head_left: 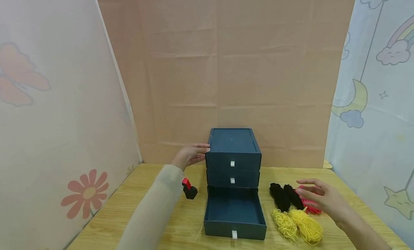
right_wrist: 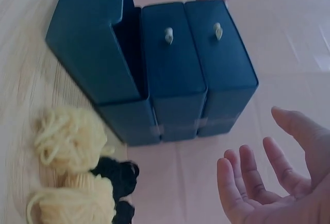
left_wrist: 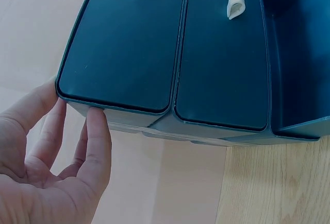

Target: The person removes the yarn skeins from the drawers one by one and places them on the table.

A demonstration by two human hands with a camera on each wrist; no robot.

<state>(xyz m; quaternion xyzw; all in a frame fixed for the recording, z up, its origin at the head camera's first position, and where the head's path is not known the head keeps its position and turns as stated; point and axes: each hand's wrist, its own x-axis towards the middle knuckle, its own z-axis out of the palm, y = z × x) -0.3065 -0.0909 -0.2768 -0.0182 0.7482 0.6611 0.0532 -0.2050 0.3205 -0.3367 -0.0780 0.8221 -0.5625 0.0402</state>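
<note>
A dark blue drawer unit (head_left: 233,140) stands on the table, with three stacked drawers and small white pull tabs. Its bottom drawer (head_left: 215,228) is pulled out and looks bare inside. My left hand (head_left: 193,154) touches the unit's upper left edge; in the left wrist view the fingertips (left_wrist: 96,118) rest at the front corner of the top drawer. Off to the right, my right hand (head_left: 328,201) hovers with parted fingers above skeins of yarn, holding nothing. Under it lies pink yarn (head_left: 311,208), partly hidden.
Two black yarn skeins (head_left: 280,198) lie right of the unit. In front of them are two yellow skeins (head_left: 307,226). A small red and black object (head_left: 191,191) shows beside my left forearm. Behind the unit hangs a tan backdrop (head_left: 233,81), with printed cloth on both sides.
</note>
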